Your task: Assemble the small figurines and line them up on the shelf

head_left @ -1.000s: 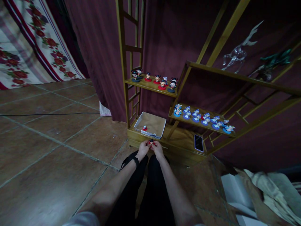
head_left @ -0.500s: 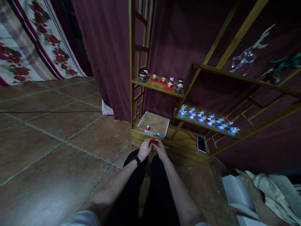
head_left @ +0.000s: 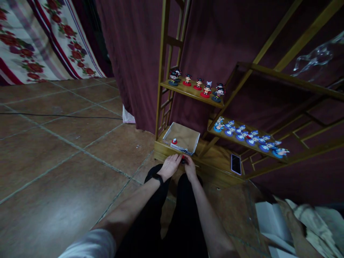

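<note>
My left hand (head_left: 170, 165) and my right hand (head_left: 189, 164) meet just in front of a low wooden shelf unit (head_left: 215, 163), over my knees. Between their fingertips sits a small red-based figurine (head_left: 183, 158), mostly hidden; both hands pinch it. Right behind them an open cardboard box (head_left: 188, 137) rests on the bottom board with one red-based figurine (head_left: 174, 141) inside. A dark band circles my left wrist.
Red-based figurines (head_left: 199, 86) stand on the upper left shelf, several blue-based ones (head_left: 247, 137) on the lower right shelf. A phone (head_left: 235, 164) lies on the bottom board. Maroon curtain behind, tiled floor with a cable left, paper and cloth (head_left: 295, 222) at lower right.
The view has shifted so the shelf sits further right and closer. My hands stay together on the small figurine, now slightly nearer the box.
</note>
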`<state>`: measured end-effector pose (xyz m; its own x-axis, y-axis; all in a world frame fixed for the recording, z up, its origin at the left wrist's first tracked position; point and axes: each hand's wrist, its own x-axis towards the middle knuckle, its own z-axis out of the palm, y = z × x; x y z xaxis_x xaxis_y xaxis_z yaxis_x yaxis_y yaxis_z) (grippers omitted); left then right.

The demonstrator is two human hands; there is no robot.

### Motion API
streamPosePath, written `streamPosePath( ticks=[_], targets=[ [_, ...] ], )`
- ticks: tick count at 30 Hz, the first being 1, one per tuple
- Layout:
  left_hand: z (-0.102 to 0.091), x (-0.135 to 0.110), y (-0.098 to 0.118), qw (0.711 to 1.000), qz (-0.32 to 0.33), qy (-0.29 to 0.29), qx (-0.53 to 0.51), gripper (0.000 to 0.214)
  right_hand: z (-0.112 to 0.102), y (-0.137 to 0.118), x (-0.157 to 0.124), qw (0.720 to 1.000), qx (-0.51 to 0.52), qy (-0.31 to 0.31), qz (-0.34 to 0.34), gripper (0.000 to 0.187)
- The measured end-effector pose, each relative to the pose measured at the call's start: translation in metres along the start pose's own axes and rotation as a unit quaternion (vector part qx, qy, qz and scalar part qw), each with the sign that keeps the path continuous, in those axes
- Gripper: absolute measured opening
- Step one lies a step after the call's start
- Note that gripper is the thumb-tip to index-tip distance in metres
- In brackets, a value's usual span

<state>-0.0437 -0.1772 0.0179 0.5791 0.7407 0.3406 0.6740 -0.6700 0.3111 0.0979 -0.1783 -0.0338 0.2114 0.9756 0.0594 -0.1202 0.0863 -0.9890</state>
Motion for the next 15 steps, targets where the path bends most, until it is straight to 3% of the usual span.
streamPosePath(
  ticks=[7,15],
  targets=[
    [-0.0040,-0.0021,-0.0005,0.999,0.034,-0.015,0.020,0.046,-0.0046,-0.0007,-0.0047,0.999,-0.026,-0.007,-0.030,0.044],
    [-0.0023,-0.0007,0.0014,1.000,0.019,-0.020,-0.003,0.047,-0.0031,-0.0060,-0.0066,0.999,-0.033,-0.001,-0.019,0.043]
  ],
)
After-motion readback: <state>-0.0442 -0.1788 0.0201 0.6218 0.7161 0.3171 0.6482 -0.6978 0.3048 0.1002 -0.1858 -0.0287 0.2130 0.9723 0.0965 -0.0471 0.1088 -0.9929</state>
